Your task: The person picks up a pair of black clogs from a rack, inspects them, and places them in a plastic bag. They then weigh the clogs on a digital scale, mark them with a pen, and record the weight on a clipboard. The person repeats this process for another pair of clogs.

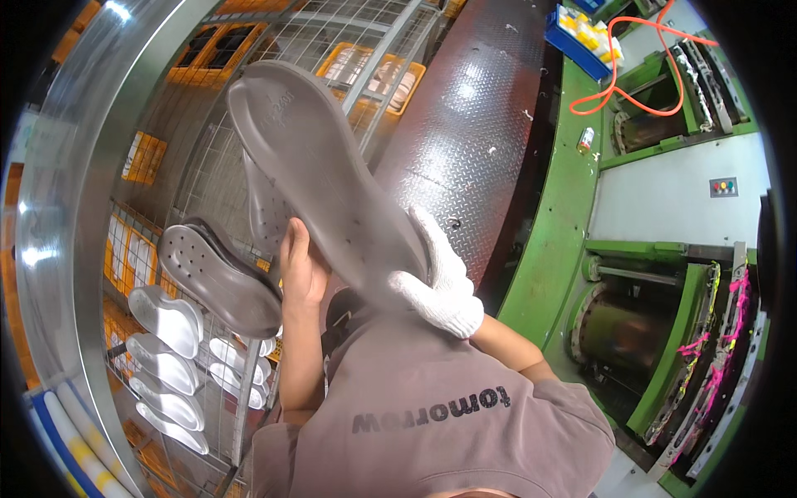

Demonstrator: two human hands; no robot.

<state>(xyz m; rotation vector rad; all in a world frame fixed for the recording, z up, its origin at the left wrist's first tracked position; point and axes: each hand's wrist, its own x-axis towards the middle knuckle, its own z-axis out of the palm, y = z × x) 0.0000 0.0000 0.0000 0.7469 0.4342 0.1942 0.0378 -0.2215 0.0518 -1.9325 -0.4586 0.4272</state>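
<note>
A large grey-brown shoe sole (320, 158) is held up slantwise in front of me, its wide end at the upper left. My right hand (440, 282), in a white knit glove, grips its narrower lower end between thumb and fingers. Bare, my left hand (304, 270) is closed at the sole's left edge, with part of its fingers hidden. A second grey-brown sole (267, 203) with small holes shows partly behind the first, just above my left hand; its lower part is hidden. More grey-brown soles (217, 278) lie stacked on the wire rack left of my left forearm.
White soles (166, 365) sit in rows on the wire rack (241, 415). Orange crates (374, 76) stand beyond it. A diamond-plate metal walkway (465, 124) runs ahead. Green machinery (631, 332) lines the right, with a blue bin (573, 46) and an orange hose (610, 91).
</note>
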